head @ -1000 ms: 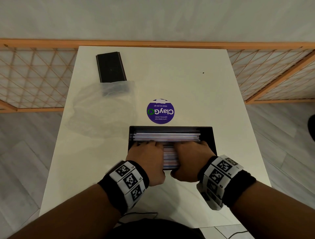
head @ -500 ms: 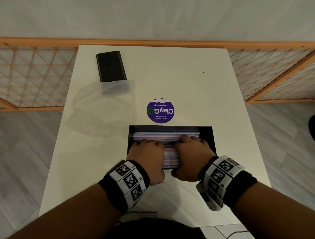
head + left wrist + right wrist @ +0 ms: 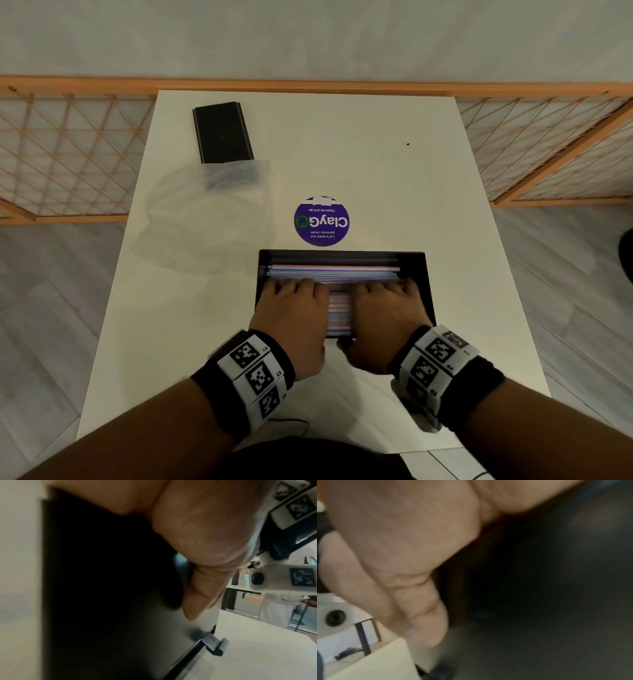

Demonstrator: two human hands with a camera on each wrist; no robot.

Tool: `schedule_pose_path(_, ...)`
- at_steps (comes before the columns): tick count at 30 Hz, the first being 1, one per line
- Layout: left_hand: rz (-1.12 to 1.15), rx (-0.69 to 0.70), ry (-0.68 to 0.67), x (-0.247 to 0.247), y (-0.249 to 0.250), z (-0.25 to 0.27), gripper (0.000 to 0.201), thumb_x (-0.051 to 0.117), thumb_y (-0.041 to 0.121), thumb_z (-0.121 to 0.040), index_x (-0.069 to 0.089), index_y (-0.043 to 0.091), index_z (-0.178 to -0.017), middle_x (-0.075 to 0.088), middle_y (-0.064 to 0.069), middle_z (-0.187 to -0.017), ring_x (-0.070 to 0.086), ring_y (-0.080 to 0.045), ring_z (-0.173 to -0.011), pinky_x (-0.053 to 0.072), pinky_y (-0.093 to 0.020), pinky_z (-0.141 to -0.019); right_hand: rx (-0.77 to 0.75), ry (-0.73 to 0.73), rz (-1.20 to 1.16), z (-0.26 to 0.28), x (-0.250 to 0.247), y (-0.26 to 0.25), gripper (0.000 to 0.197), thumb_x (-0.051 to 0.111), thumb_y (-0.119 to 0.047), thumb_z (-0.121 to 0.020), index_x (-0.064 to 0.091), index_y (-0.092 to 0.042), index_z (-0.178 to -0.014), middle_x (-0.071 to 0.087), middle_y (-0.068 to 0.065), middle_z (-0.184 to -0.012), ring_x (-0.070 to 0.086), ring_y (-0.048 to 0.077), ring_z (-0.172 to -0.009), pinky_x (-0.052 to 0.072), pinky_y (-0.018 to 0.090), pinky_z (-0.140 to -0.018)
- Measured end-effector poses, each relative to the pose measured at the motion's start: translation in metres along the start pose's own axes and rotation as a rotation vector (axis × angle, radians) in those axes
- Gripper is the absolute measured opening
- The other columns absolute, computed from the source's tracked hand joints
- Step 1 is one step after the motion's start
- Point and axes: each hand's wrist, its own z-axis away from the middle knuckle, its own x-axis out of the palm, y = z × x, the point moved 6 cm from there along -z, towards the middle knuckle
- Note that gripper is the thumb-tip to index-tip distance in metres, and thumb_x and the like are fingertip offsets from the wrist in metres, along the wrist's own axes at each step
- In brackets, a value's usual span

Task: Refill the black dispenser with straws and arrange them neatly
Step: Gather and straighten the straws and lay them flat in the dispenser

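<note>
Resting side by side on the straws (image 3: 334,272), the left hand (image 3: 291,315) and the right hand (image 3: 387,317) lie palm down inside the open black dispenser (image 3: 419,270), fingers laid fairly flat across the bundle and pointing toward the far wall of the box. Neither grip closes round anything; both press on top of the straws. The straws lie lengthwise, left to right, showing beyond the fingertips and in the gap between the two hands. Both thumbs hang over the near wall of the dispenser, against its outer face, as the wrist views show. The dispenser sits at the near middle of the white table (image 3: 394,178), just this side of a round purple sticker (image 3: 322,221). Well apart at the far left lie a black lid (image 3: 222,132) and a crumpled clear plastic bag (image 3: 209,219) overlapping its near end.
</note>
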Motion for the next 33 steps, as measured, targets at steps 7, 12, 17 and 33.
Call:
schedule_pose_path(7, 0.042, 0.050, 0.011, 0.003, 0.007, 0.001, 0.052, 0.059, 0.040, -0.082, 0.043, 0.023, -0.129, 0.050, 0.001, -0.128, 0.048, -0.025, -0.119, 0.041, -0.041, -0.101, -0.116, 0.001, -0.093, 0.003, 0.000, -0.010, 0.059, 0.059, -0.052, -0.076, 0.049, -0.028, -0.128, 0.056, -0.004, -0.128, 0.050, 0.026, -0.119, 0.037, 0.041, -0.105)
schedule_pose_path(12, 0.107, 0.035, -0.021, 0.006, 0.003, -0.004, 0.059, 0.063, 0.043, -0.082, 0.043, 0.022, -0.133, 0.052, 0.000, -0.131, 0.053, -0.023, -0.122, 0.041, -0.038, -0.106, -0.080, -0.051, -0.123, -0.004, 0.000, -0.001, 0.059, 0.063, -0.055, -0.069, 0.053, -0.030, -0.121, 0.058, -0.005, -0.121, 0.055, 0.024, -0.115, 0.042, 0.041, -0.103)
schedule_pose_path(17, 0.117, 0.032, -0.019, 0.008, 0.002, -0.005, 0.073, 0.063, 0.045, -0.080, 0.038, 0.022, -0.144, 0.051, 0.001, -0.137, 0.052, -0.024, -0.126, 0.038, -0.039, -0.111, -0.061, -0.028, -0.153, -0.008, 0.005, 0.001, 0.062, 0.062, -0.052, -0.063, 0.050, -0.029, -0.120, 0.061, -0.006, -0.121, 0.058, 0.022, -0.114, 0.042, 0.040, -0.105)
schedule_pose_path(33, 0.079, -0.015, -0.005, 0.002, -0.004, 0.002, 0.059, 0.062, 0.040, -0.084, 0.043, 0.021, -0.136, 0.047, -0.002, -0.136, 0.048, -0.025, -0.126, 0.040, -0.039, -0.108, -0.035, -0.018, -0.129, -0.002, 0.002, 0.003, 0.070, 0.057, -0.050, -0.063, 0.045, -0.032, -0.130, 0.062, -0.007, -0.122, 0.058, 0.023, -0.116, 0.037, 0.044, -0.109)
